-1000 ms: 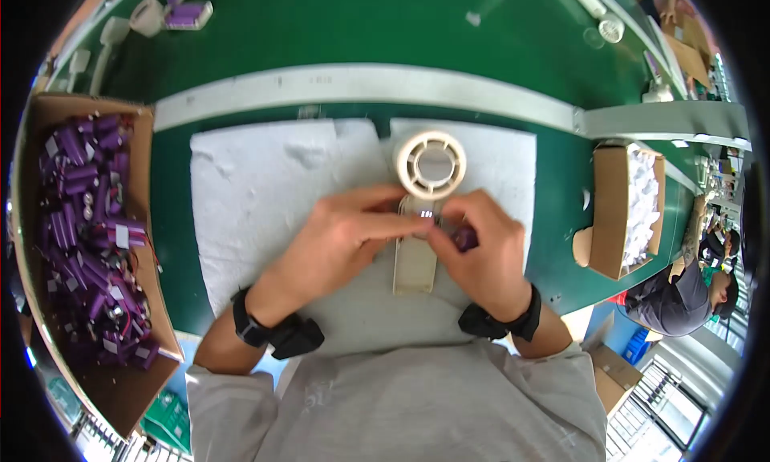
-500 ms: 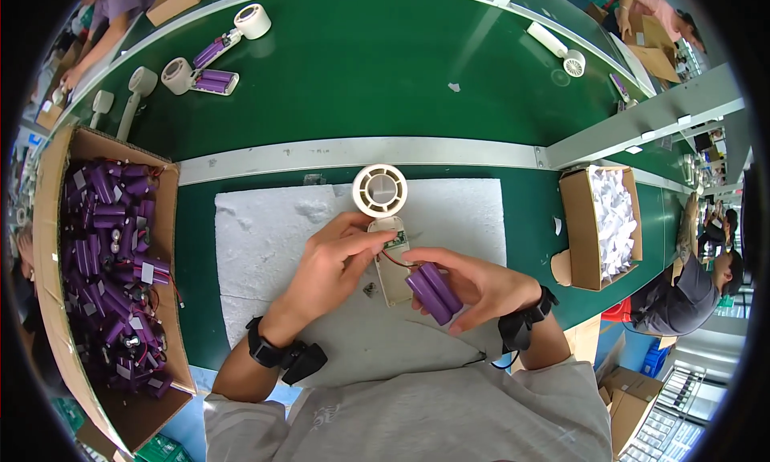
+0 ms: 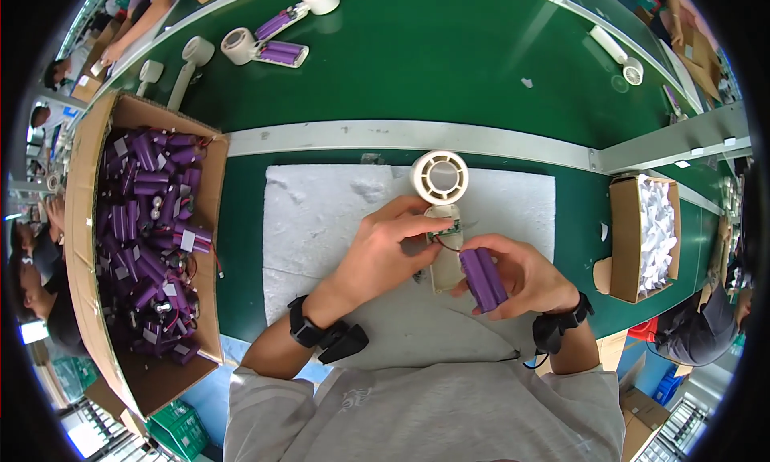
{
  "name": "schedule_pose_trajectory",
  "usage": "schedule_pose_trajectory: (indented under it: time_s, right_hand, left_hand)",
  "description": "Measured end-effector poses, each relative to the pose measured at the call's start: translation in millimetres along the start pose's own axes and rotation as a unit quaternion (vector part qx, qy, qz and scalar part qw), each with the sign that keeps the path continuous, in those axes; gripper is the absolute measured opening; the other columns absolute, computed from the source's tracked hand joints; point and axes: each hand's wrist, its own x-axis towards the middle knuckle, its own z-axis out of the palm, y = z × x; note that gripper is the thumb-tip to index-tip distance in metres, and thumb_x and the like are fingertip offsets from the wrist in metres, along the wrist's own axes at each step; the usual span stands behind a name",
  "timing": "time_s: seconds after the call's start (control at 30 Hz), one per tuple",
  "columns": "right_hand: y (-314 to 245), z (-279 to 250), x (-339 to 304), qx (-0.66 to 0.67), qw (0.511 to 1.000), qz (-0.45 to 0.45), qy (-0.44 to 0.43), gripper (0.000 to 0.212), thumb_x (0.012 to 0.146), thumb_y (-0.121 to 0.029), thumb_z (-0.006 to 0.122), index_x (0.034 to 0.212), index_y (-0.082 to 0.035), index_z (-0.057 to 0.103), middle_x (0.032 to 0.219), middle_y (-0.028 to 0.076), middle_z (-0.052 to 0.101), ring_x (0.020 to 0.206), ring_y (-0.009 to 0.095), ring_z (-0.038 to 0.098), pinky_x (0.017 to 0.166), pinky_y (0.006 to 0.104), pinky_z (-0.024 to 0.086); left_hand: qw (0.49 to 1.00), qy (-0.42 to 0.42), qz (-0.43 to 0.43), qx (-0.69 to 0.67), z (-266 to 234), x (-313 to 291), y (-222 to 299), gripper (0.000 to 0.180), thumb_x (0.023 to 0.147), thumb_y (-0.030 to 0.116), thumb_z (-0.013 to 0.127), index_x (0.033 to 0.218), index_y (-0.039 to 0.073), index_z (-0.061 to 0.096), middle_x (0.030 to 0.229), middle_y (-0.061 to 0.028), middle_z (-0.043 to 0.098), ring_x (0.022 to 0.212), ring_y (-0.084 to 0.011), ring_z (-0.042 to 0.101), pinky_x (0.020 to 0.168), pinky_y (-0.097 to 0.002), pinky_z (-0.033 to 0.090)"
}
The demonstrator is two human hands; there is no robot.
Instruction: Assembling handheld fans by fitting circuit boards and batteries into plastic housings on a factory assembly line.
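Note:
A white handheld fan (image 3: 440, 178) lies with its round head away from me and its handle shell open, showing a small green circuit board (image 3: 454, 227). My left hand (image 3: 383, 244) grips the handle near the board, index finger and thumb close to the wire end; the fingertips partly hide what they touch. Held in my right hand (image 3: 529, 279) is a purple battery pack (image 3: 484, 279), just right of the handle. Thin red and black wires (image 3: 447, 245) run from the pack toward the board. Beneath the fan is a white foam sheet (image 3: 321, 213).
On the left stands a cardboard box (image 3: 88, 245) full of purple battery packs (image 3: 148, 221). At right, another carton (image 3: 626, 237) holds white paper pieces (image 3: 656, 237). Beyond a metal rail (image 3: 401, 131), several fans lie on the green table (image 3: 385, 69). Other people work around the edges.
The whole view has shifted, so the bench appears farther right. In my right hand the battery pack has turned slightly. My left fingers stay at the board.

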Motion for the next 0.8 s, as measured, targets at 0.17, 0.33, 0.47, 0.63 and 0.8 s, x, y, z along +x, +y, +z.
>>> schedule_pose_trajectory:
  time_s: [0.17, 0.33, 0.47, 0.63, 0.8]
  right_hand:
    - [6, -2, -2, -0.131, 0.989, -0.068, 0.023, 0.089, 0.056, 0.0, 0.083, 0.136, -0.004, 0.043, 0.124, 0.01, 0.049, 0.113, 0.026, 0.056, 0.096, 0.0382, 0.047]
    - [-3, 6, -4, -0.174, 0.977, -0.109, 0.06, 0.087, 0.054, -0.002, 0.083, 0.133, -0.003, 0.047, 0.124, 0.01, 0.051, 0.116, 0.024, 0.051, 0.097, 0.0367, 0.042]
    - [5, 11, -2, -0.251, 0.952, -0.133, 0.117, 0.082, 0.053, -0.002, 0.083, 0.128, -0.004, 0.051, 0.123, 0.01, 0.054, 0.114, 0.026, 0.052, 0.096, 0.0363, 0.043]
    - [20, 12, 10, -0.438, 0.866, -0.189, 0.153, 0.078, 0.052, -0.002, 0.082, 0.125, -0.006, 0.053, 0.124, 0.01, 0.055, 0.113, 0.029, 0.053, 0.096, 0.0381, 0.044]
    - [23, 19, 18, -0.531, 0.791, -0.257, 0.162, 0.073, 0.052, 0.001, 0.081, 0.12, -0.005, 0.055, 0.123, 0.012, 0.055, 0.112, 0.033, 0.052, 0.094, 0.0406, 0.047]
  left_hand:
    - [0.999, 0.014, 0.011, 0.03, 4, -1, 4, 0.039, 0.066, -0.004, 0.076, 0.103, 0.009, 0.072, 0.107, -0.013, 0.065, 0.083, -0.0223, 0.069, 0.073, -0.0298, 0.057]
    - [0.999, 0.015, 0.013, 0.032, 0, 1, 6, 0.038, 0.065, -0.002, 0.078, 0.102, 0.009, 0.073, 0.103, -0.0126, 0.066, 0.079, -0.021, 0.068, 0.068, -0.0297, 0.056]
    - [0.998, -0.022, 0.024, 0.06, -8, 7, 3, 0.038, 0.066, -0.001, 0.079, 0.102, 0.009, 0.074, 0.099, -0.0122, 0.066, 0.074, -0.0197, 0.067, 0.064, -0.0294, 0.055]
    - [0.996, -0.043, 0.039, 0.069, -8, 9, 2, 0.036, 0.068, 0.0, 0.078, 0.102, 0.008, 0.073, 0.097, -0.0121, 0.066, 0.068, -0.0182, 0.065, 0.059, -0.0281, 0.053]
    - [0.995, -0.053, 0.037, 0.071, -10, 8, 4, 0.034, 0.069, -0.001, 0.077, 0.102, 0.008, 0.073, 0.095, -0.0116, 0.066, 0.067, -0.0182, 0.064, 0.057, -0.0278, 0.052]
